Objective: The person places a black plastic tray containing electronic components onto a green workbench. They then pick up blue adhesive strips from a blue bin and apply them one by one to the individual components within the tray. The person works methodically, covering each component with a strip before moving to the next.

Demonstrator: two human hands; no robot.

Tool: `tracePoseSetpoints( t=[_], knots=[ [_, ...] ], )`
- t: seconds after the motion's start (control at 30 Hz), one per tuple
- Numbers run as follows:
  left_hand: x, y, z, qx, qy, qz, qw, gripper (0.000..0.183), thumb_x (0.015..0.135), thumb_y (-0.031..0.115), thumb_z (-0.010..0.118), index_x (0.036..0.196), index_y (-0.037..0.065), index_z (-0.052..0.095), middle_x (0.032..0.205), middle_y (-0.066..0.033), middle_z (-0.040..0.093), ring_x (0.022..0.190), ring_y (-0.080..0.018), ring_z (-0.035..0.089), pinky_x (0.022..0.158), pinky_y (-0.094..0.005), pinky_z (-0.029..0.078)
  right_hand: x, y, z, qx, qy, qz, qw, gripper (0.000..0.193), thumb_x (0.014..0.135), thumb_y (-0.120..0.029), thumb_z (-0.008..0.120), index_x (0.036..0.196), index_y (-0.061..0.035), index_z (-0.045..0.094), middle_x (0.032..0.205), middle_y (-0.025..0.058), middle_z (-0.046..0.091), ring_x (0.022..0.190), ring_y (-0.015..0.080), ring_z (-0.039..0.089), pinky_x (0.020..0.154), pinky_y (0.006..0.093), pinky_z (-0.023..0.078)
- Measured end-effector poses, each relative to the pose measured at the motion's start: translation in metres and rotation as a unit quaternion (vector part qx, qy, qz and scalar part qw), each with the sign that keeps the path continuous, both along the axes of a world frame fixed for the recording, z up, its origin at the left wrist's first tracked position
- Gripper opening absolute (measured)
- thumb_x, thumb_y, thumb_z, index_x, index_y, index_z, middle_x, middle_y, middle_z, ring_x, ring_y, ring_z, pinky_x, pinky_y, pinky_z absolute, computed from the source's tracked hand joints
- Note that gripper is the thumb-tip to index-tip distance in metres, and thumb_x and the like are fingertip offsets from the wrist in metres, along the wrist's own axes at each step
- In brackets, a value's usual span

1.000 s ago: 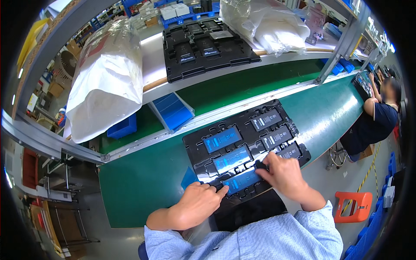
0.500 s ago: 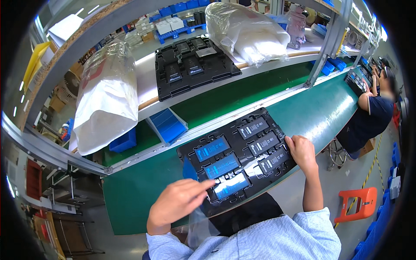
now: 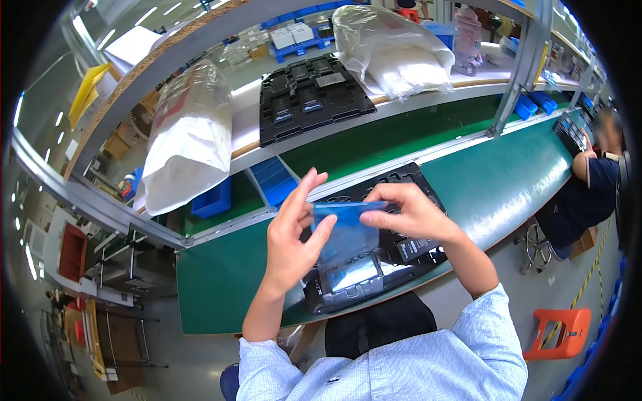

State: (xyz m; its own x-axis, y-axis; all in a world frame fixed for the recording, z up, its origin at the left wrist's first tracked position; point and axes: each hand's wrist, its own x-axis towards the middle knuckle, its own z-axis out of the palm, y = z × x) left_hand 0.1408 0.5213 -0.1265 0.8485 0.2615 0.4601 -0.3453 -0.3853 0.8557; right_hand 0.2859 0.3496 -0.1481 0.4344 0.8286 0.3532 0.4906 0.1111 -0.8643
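Note:
A translucent blue plastic film (image 3: 348, 230) is held up over the black moulded tray (image 3: 418, 177) on the green bench. My right hand (image 3: 411, 210) pinches its upper right corner between thumb and fingers. At the film's left edge is my left hand (image 3: 291, 234), its fingers stretched apart and its thumb against or just in front of the film. Beneath the film, a flat battery with a shiny blue cover (image 3: 354, 274) lies in the tray's near left pocket. A bare black battery (image 3: 414, 247) sits in the near right pocket. My hands and the film hide most other pockets.
Blue film sheets (image 3: 274, 180) lie behind the bench edge, beside a blue bin (image 3: 212, 199). The shelf above bears another black tray (image 3: 314, 97) and two plastic-wrapped white bundles (image 3: 190, 147) (image 3: 408, 60). A co-worker (image 3: 595, 180) sits at right; an orange stool (image 3: 562, 334) stands nearby.
My right hand has left the tray's right edge and now grips the blue film. My left hand has risen from the near left battery to the film's left side. The view has shifted slightly.

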Motion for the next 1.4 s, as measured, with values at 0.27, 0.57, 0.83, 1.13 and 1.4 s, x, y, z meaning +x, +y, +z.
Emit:
tracePoseSetpoints(
  t=[0.27, 0.57, 0.83, 1.13, 1.4],
  knots=[
    [0.027, 0.010, 0.028, -0.190, 0.070, -0.026, 0.979, 0.056, 0.079, -0.002, 0.071, 0.128, -0.005, 0.044, 0.092, -0.0093, 0.066, 0.086, -0.0135, 0.064, 0.077, -0.0262, 0.054, 0.018, 0.007, 0.027, 0.073, 0.140, -0.002, 0.987, 0.021, 0.086, -0.019, 0.069, 0.095, -0.0012, 0.064, 0.079, -0.0045, 0.059, 0.071, 0.0013, 0.050, 0.064, 0.0178, 0.041],
    [0.057, -0.003, 0.026, -0.175, 0.146, -0.037, 0.973, 0.050, 0.080, 0.001, 0.071, 0.124, -0.004, 0.048, 0.095, -0.0103, 0.068, 0.083, -0.0115, 0.065, 0.076, -0.0250, 0.054, 0.043, -0.020, 0.031, 0.046, 0.142, -0.028, 0.988, 0.025, 0.088, -0.023, 0.068, 0.096, 0.0002, 0.066, 0.076, -0.0035, 0.059, 0.069, 0.0015, 0.050, 0.060, 0.0173, 0.040],
    [0.094, -0.009, 0.012, -0.123, 0.157, -0.029, 0.980, 0.042, 0.084, 0.010, 0.070, 0.119, -0.004, 0.052, 0.088, -0.0080, 0.069, 0.070, -0.0087, 0.062, 0.063, -0.0216, 0.051, 0.069, -0.027, 0.012, 0.039, 0.084, -0.106, 0.990, 0.024, 0.089, -0.022, 0.066, 0.096, 0.0005, 0.067, 0.073, -0.0027, 0.058, 0.065, 0.0016, 0.049, 0.057, 0.0184, 0.040],
    [0.081, 0.014, 0.014, 0.275, 0.194, 0.186, 0.923, 0.037, 0.086, 0.039, 0.063, 0.077, 0.004, 0.068, 0.054, -0.0144, 0.057, 0.048, -0.0264, 0.057, 0.049, -0.0353, 0.042, 0.092, -0.039, 0.001, 0.091, 0.233, -0.159, 0.955, 0.020, 0.089, -0.017, 0.065, 0.098, 0.0009, 0.067, 0.075, 0.0007, 0.061, 0.061, 0.0057, 0.056, 0.055, 0.0189, 0.044],
    [0.052, 0.013, -0.007, 0.386, 0.318, -0.082, 0.862, 0.030, 0.086, 0.033, 0.060, 0.100, 0.008, 0.068, 0.075, -0.0167, 0.066, 0.071, -0.0334, 0.064, 0.064, -0.0414, 0.051, 0.112, -0.057, -0.055, -0.080, 0.318, -0.126, 0.936, 0.018, 0.087, -0.018, 0.068, 0.082, -0.0003, 0.066, 0.063, 0.0007, 0.059, 0.052, 0.0053, 0.053, 0.045, 0.0192, 0.042]
  ],
)
